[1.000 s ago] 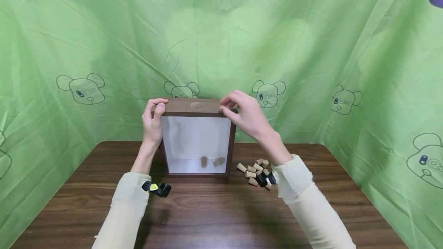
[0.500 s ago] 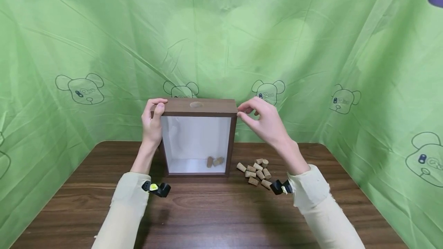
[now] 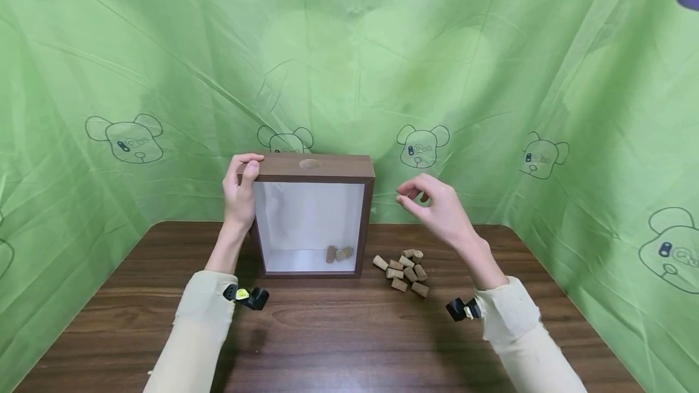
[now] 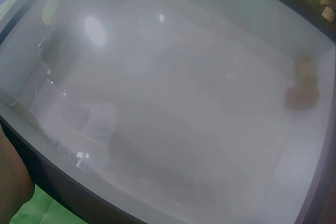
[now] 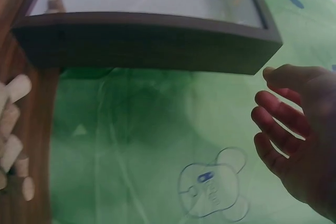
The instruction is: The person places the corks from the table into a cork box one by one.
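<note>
A brown wooden shadow box (image 3: 314, 168) with a clear front stands upright on the table, a round hole (image 3: 309, 164) in its top. Two corks (image 3: 331, 254) lie inside at the bottom right, behind the pane; the left wrist view shows them blurred in a corner. My left hand (image 3: 239, 193) grips the box's upper left corner, thumb on the front edge of the top. To the right of the box, my right hand (image 3: 434, 205) is in the air with loosely bent fingers and nothing in them. Below it, several loose corks (image 3: 406, 272) lie in a pile beside the box.
The dark wood-grain table (image 3: 327, 332) ends at a green curtain (image 3: 464, 77) printed with bear faces, which surrounds it at the back and sides. A small black camera (image 3: 464, 309) sits at the right wrist, another (image 3: 248, 297) at the left.
My right hand has moved right and down, from over the box's top to beside it. Inside the box, the left cork has shifted right against the other. The left hand has stayed put.
</note>
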